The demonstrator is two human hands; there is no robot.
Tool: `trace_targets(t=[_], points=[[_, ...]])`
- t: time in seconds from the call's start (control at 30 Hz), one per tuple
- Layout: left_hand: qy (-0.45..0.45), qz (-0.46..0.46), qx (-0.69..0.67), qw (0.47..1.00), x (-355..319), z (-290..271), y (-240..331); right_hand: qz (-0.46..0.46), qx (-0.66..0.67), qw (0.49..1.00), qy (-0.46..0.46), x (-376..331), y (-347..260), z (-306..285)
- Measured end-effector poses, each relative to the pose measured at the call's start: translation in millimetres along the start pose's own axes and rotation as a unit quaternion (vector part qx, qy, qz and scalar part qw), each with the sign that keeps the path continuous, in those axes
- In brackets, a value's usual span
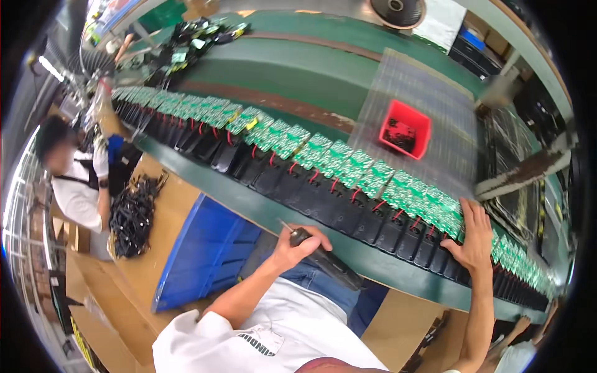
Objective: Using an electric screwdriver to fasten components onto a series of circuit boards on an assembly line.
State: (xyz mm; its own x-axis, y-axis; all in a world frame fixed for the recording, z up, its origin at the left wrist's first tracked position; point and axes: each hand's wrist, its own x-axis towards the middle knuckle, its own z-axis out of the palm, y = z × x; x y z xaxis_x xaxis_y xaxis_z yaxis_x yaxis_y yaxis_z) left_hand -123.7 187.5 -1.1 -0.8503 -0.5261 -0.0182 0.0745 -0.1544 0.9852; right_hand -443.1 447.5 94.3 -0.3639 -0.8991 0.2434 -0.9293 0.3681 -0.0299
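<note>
My left hand (295, 247) is wrapped round a black electric screwdriver (336, 267). Its thin bit points up and to the left, and its body slants down over my lap at the bench edge. Farther right, my right hand (474, 239) lies with fingers stretched out on the green circuit boards (429, 202), its thumb apart. The boards form a long row across the bench, joined by short red wires to black plastic casings (323, 202) on the near side. Nothing shows gripped in the right hand.
A red bin (405, 129) with small dark parts stands beyond the row. Left of me are a blue crate (205, 252) and a heap of black cables (135, 214) on cardboard. A co-worker (74, 174) is at far left; another person's arm (516, 329) shows at lower right.
</note>
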Motion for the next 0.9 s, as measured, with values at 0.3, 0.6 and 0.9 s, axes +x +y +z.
trace_targets(t=[0.3,0.6,0.9], points=[[-0.031,0.023,0.01,0.999,1.5,-3.9,5.4,0.018,0.055,0.998,0.026,2.0,10.3,3.9],[-0.05,0.042,-0.021,0.998,0.0,-8.4,-1.5,0.06,0.131,0.983,0.117,4.5,-17.5,-39.1],[-0.106,0.034,0.027,0.993,-5.9,-13.2,-2.0,0.095,0.214,0.968,0.09,119.2,-176.7,-42.0]])
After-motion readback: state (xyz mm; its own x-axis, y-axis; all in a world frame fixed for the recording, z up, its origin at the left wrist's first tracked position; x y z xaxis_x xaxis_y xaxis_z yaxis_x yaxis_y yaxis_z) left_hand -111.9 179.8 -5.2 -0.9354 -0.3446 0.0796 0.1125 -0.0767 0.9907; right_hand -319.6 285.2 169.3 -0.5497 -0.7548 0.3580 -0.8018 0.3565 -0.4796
